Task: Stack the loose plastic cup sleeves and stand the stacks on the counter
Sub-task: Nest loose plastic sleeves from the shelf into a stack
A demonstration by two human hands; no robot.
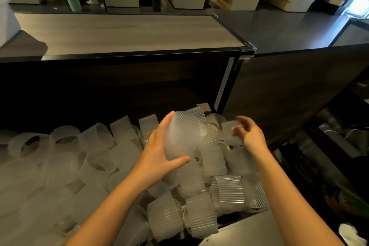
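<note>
Left hand point(159, 152): grips a ribbed sleeve stack point(183, 136), thumb beneath, raised over the pile.
Right hand point(250, 136): pinches one loose sleeve point(231, 133).

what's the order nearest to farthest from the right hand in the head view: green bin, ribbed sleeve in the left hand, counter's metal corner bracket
1. ribbed sleeve, gripped by the left hand, just left of the right hand, which grips a second sleeve.
2. metal corner bracket, ahead, at the right end of the counter.
3. green bin, far back left, beyond the counter.
</note>
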